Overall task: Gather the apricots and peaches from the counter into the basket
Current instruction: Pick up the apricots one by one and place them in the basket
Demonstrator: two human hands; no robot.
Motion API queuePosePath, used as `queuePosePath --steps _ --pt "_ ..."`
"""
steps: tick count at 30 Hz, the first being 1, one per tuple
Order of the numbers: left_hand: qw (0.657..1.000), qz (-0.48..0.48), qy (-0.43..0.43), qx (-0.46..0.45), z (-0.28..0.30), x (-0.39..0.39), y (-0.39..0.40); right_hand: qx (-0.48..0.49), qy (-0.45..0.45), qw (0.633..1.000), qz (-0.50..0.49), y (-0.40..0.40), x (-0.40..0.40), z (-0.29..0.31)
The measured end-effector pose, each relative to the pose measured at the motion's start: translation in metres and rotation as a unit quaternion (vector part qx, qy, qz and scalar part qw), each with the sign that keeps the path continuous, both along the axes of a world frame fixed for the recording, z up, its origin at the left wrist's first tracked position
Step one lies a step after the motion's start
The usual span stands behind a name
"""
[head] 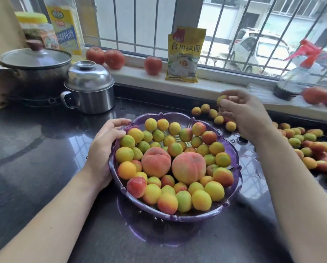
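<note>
Left hand (104,149) fingers curl round the purple basket (178,218) rim, right hand (244,114) fingers pinch an apricot (221,98) above the worktop (35,149).

You cannot see how many apricots your right hand (244,114) holds, since its curled fingers cover all but one yellow tip, while the tomatoes (322,96) at the right edge are blurred and cut off, and the oil bottle (66,25) runs past the top.
</note>
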State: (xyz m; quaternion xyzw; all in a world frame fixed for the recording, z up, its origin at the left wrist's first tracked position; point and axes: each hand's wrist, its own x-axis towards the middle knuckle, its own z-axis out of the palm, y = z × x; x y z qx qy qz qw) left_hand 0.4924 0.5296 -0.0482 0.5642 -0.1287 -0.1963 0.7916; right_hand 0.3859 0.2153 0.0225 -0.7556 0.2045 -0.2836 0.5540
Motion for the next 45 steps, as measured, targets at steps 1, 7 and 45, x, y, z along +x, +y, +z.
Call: queuePosePath --steps 1,7,45 --pt "1.000 0.002 -0.001 -0.001 0.000 -0.001 0.000 0.027 -0.015 0.998 0.051 0.007 -0.010 0.011" --pt "1.000 0.003 -0.021 0.007 -0.002 -0.002 0.001 -0.236 0.161 0.943 0.172 0.071 -0.029 0.043" --pt "1.000 0.003 -0.002 0.013 -0.001 0.000 0.001 -0.362 0.090 0.928 0.007 0.045 -0.012 0.016"
